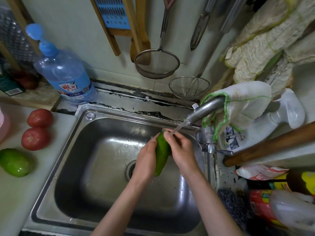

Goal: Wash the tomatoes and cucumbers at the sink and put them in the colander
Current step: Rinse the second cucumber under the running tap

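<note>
Landmark: sink (81, 160), steel, drain near its middle.
Step in hand: rinsing a cucumber (162, 154) under the faucet (204, 109) stream, above the sink's right half.
Left hand (146, 160): wrapped around the cucumber's left flank, fingers closed on it.
Right hand (182, 150): closed over the cucumber's upper right side, wet, directly under the stream.
Cucumber axis: long axis runs from the sink's back wall toward its drain, upper end at the water, lower end pointing down at the basin.
Awaiting wash: two tomatoes (38, 126) and another cucumber (15, 162), on the tabletop left of the sink.
Colander: none seen with certainty.
Next move, judged: turn the cucumber to wet every side, then find the colander.
</note>
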`<action>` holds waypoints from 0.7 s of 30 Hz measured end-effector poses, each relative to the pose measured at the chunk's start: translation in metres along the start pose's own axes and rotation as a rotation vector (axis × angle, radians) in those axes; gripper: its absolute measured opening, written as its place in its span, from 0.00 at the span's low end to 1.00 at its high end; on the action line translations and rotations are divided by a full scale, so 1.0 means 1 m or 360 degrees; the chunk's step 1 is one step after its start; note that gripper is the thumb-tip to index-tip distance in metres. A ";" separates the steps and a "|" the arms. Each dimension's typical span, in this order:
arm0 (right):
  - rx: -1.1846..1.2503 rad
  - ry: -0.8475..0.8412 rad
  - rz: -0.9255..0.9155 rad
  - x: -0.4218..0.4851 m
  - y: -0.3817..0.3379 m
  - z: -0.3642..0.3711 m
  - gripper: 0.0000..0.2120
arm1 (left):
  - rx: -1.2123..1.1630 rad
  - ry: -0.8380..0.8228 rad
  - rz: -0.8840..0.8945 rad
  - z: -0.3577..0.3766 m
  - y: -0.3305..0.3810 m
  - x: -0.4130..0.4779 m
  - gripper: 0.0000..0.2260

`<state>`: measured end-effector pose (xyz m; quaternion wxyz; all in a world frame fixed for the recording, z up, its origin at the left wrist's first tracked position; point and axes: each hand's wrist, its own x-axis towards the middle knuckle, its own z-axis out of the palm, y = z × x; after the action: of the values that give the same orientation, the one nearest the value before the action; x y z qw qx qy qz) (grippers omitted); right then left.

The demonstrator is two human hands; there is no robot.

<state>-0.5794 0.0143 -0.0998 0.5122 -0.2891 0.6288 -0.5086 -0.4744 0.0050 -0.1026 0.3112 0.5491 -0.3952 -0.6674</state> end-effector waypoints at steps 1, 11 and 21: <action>-0.0025 -0.0056 0.0028 -0.001 0.001 -0.001 0.07 | -0.0012 0.0002 -0.0004 -0.001 -0.001 0.000 0.18; -0.0156 -0.0259 0.0103 -0.002 -0.013 -0.015 0.10 | 0.0198 -0.0029 0.0171 -0.011 0.000 -0.005 0.22; -0.0403 -0.0318 0.0007 -0.003 -0.021 -0.021 0.15 | 0.0377 -0.0026 0.0277 -0.018 0.002 -0.003 0.21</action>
<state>-0.6018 0.0177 -0.0802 0.5327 -0.3992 0.6344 -0.3929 -0.4562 0.0031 -0.1013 0.2976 0.5402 -0.5199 -0.5911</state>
